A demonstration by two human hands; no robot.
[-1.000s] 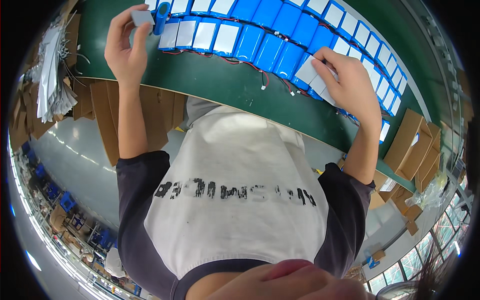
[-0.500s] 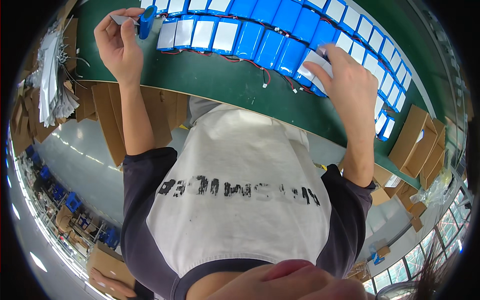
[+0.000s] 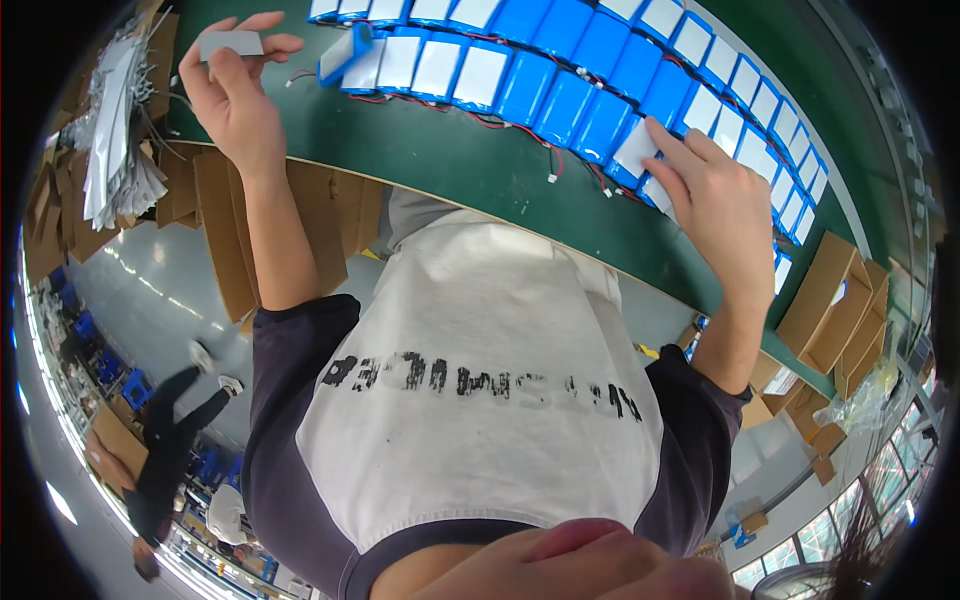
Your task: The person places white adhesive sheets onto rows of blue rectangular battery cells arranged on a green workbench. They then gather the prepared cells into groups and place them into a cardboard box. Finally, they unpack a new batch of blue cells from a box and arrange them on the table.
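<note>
White pad: the white pad (image 3: 634, 148) lies on a blue pack in the near row, directly left of the right hand (image 3: 725, 198), which is touching it.
Pad's long axis: slants from upper right to lower left, in line with the pack beneath.
Nearer hand: the right; the left hand (image 3: 240, 105) is well apart, past the left end of the row.
Right fingers: thumb and index tips stand apart at the pad's right side, index toward the upper corner, thumb lower down; I cannot tell whether they pinch an edge or only press.
Right hand pose: back of the hand up, forearm rising from the lower right, fingers pointing up and left.
Left fingers: thumb pressed against a small grey pad (image 3: 230, 45), pinching it against the fingers behind; the other fingertips spread to the right.
Left hand pose: raised at the far left, forearm rising from below.
Bare packs: several blue packs (image 3: 567, 105) without pads lie side by side, just left of the white pad.
Tilted pack: one blue pack (image 3: 338, 58) leans at the row's left end, near the left fingers but apart from them.
Table: green table (image 3: 430, 150), with red and black wires (image 3: 487, 123) trailing from the near row.
</note>
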